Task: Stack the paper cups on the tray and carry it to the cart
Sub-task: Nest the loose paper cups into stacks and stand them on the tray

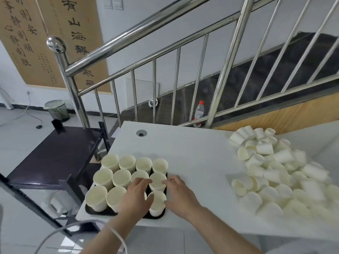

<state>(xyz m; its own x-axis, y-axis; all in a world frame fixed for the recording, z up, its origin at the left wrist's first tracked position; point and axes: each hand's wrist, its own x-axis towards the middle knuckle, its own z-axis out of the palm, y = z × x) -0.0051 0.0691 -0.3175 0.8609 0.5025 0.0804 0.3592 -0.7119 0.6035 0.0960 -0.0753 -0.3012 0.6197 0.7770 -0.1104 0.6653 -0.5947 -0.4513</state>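
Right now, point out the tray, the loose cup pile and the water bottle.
tray [91,212], head view, black front-left corner rim.
loose cup pile [275,173], head view, middle of the heap.
water bottle [199,112], head view, label on its body.
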